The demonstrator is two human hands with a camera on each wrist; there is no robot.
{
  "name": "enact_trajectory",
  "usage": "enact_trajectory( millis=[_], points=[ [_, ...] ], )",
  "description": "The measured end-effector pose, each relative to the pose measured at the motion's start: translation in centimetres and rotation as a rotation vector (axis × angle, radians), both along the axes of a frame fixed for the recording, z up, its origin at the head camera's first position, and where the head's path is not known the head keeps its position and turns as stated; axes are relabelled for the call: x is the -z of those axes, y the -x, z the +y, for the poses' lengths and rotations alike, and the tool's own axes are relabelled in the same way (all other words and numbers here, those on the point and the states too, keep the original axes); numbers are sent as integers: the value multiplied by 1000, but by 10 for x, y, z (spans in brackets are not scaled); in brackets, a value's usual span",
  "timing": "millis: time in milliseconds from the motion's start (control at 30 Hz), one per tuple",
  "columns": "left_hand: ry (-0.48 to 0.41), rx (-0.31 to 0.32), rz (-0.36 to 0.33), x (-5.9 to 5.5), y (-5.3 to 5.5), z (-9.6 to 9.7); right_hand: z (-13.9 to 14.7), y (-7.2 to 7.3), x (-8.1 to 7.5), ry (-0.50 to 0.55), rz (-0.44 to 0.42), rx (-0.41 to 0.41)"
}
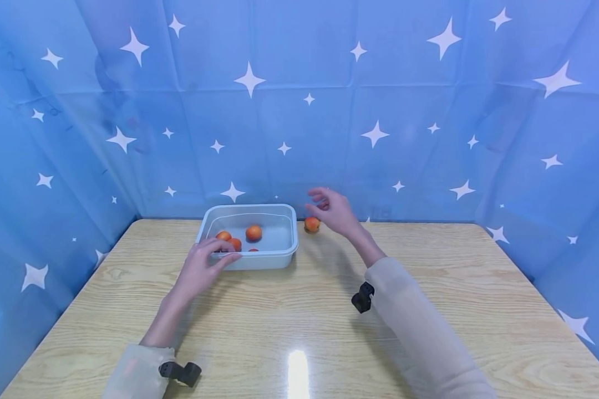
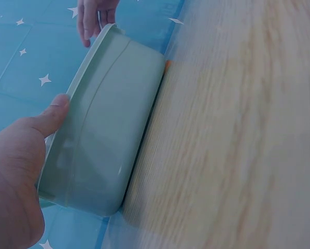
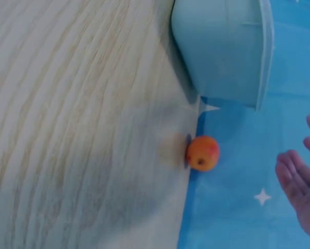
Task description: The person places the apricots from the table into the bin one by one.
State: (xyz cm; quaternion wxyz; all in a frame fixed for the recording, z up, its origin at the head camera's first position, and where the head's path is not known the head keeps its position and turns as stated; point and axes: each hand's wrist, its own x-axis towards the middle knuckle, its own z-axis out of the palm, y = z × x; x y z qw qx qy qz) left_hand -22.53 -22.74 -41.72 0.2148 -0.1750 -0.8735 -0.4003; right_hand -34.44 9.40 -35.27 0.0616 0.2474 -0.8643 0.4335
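Observation:
A pale blue-green plastic tub (image 1: 267,261) stands on the table, holding several orange-red round fruits (image 1: 253,233). My left hand (image 1: 202,266) grips its front left rim. The left wrist view shows that thumb (image 2: 55,111) on the tub's rim, the other fingers hidden behind the wall. Just right of the tub, one more orange-red fruit (image 1: 311,224) lies near the table's back edge; a small dark spot marks its skin in the right wrist view. Above this fruit hovers my right hand (image 1: 334,212), fingers loosely bent and apart from it, holding nothing.
Light wood-grain table (image 1: 299,316) spreads in front of the tub and to both sides. A blue curtain with white stars (image 1: 299,122) hangs close behind the table's back edge. Each sleeve cuff carries a small black device (image 1: 363,297).

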Motion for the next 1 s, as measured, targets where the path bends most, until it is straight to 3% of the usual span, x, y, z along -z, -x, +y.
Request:
enact_trajectory(
  millis=[300, 600, 1000],
  points=[
    [-3, 7, 26, 1, 1, -1, 0, 10, 13, -75, -23, 34],
    [0, 7, -3, 0, 0, 0, 0, 15, 24, -167, -81, 45],
    [-1, -1, -19, 0, 0, 0, 2, 21, 38, -324, -69, -5]
  ],
)
